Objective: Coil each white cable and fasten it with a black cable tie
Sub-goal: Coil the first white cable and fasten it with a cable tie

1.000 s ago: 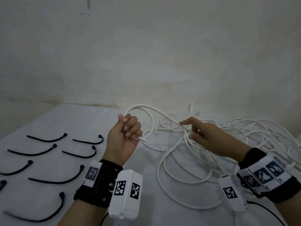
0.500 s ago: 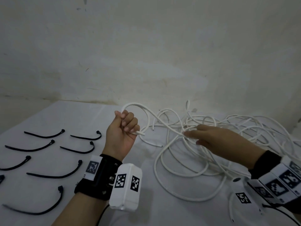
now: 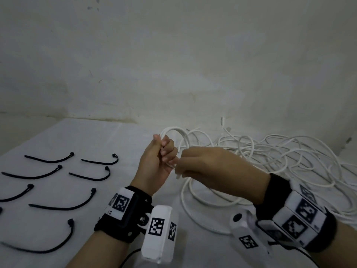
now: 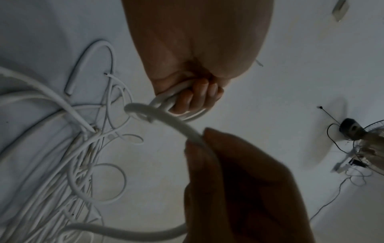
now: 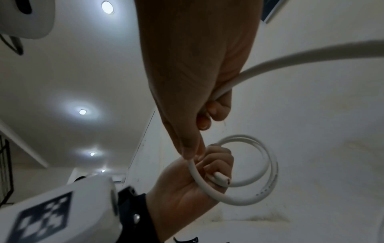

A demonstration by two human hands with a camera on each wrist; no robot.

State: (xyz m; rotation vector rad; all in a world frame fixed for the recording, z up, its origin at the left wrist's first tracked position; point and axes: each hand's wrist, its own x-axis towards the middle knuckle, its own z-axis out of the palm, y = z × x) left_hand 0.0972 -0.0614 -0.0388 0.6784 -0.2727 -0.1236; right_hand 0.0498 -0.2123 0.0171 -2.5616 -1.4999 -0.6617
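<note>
From the head view, the left hand [image 3: 156, 165] fists around loops of thin white round cable [image 3: 184, 136] above the white bench [image 3: 81, 144], beside curved black cable ties [image 3: 97, 161]. Only the right wrist view shows the cut cable end [image 5: 221, 178] poking from that fist, while the right hand [image 5: 187, 78] pinches the same cable.

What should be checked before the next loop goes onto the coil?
1. Left hand grips the coil: ok.
2. Right hand pinches the cable feeding in: ok.
3. Cut end pokes out past the left fingers, not lost in the coil: ok.
4. Loops match in size: ok, two lie together in the right wrist view.
5. Cable runs free of the pile: cannot tell, strands cross.
6. Ties loose on the table, none used yet: ok.
</note>
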